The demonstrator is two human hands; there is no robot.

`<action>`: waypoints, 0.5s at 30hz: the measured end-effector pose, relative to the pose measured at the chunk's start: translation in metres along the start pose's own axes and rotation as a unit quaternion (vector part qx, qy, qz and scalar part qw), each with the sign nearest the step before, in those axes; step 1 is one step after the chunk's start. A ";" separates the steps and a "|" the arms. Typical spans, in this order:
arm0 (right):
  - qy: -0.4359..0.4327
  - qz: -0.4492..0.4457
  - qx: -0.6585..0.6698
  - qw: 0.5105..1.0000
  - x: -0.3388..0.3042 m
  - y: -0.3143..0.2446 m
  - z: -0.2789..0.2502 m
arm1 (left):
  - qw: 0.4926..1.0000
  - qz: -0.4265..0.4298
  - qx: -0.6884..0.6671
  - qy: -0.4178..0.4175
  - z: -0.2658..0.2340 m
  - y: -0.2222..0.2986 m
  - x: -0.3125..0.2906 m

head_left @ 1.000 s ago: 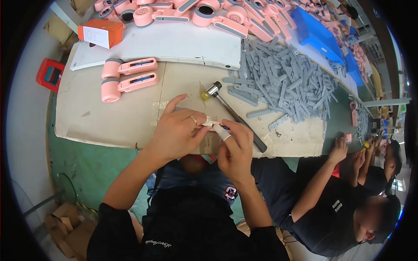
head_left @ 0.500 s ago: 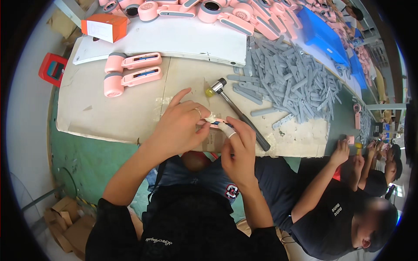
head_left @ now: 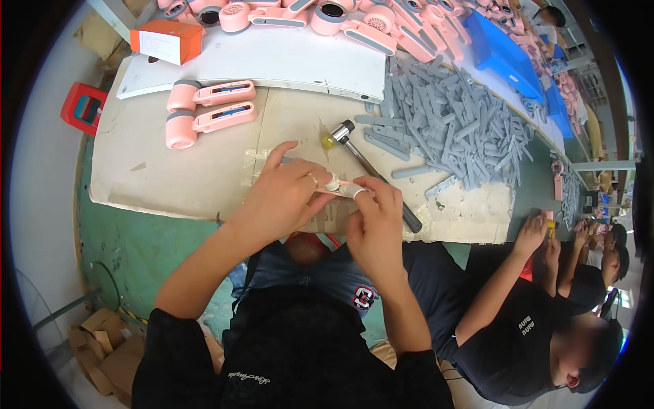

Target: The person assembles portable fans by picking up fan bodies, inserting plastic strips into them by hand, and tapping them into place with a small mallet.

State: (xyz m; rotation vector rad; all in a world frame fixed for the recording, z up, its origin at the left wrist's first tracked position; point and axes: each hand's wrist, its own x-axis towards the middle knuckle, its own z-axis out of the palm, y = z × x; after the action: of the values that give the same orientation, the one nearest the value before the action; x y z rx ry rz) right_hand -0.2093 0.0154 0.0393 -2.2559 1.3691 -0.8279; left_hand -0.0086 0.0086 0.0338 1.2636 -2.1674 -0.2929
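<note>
Close to the table's front edge, my left hand (head_left: 289, 191) and my right hand (head_left: 376, 211) meet over a pink handheld fan (head_left: 334, 193), both closed on it. Only a narrow strip of its handle shows between the fingers; my left hand covers most of the rest. White wraps cover fingertips on each hand. Just beyond my right hand lies a mallet (head_left: 371, 167) with a yellow and metal head and a dark grip. Two more pink handheld fans (head_left: 225, 119) lie side by side at the left, their handle slots uncovered with blue parts inside.
A large heap of grey strips (head_left: 456, 129) covers the right of the table. Behind stands a white raised board (head_left: 272, 65) with an orange box (head_left: 167, 42) on it. Pink fans and a blue bin (head_left: 501, 58) line the back. A co-worker (head_left: 518, 320) sits at my right.
My fingers have pressed closer together over the fan, and its handle slot, visible before, is now covered. The co-worker's hands have shifted slightly.
</note>
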 end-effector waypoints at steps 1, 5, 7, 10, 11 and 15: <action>0.002 0.000 0.000 1.000 0.001 0.003 -0.001 | 1.000 -0.004 -0.007 -0.002 0.000 0.002 0.003; -0.004 -0.024 0.010 1.000 0.000 0.008 -0.008 | 1.000 -0.011 0.008 -0.017 0.001 0.003 0.005; -0.008 -0.029 0.025 0.999 0.003 0.002 -0.010 | 1.000 -0.004 -0.004 -0.002 0.001 -0.006 -0.001; -0.005 -0.036 -0.022 0.999 -0.001 0.000 0.000 | 1.000 -0.010 -0.008 -0.001 0.005 -0.006 0.000; -0.004 -0.035 -0.022 0.999 -0.001 -0.003 0.002 | 1.000 -0.025 -0.004 -0.001 0.005 -0.005 0.002; -0.002 -0.034 -0.028 0.999 -0.001 -0.002 0.000 | 1.000 -0.023 0.002 -0.012 0.005 -0.005 0.001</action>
State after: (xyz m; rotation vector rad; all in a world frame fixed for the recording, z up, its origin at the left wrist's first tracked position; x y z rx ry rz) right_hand -0.2084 0.0169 0.0407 -2.3575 1.3353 -0.8162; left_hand -0.0081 0.0049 0.0278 1.3190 -2.1632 -0.3242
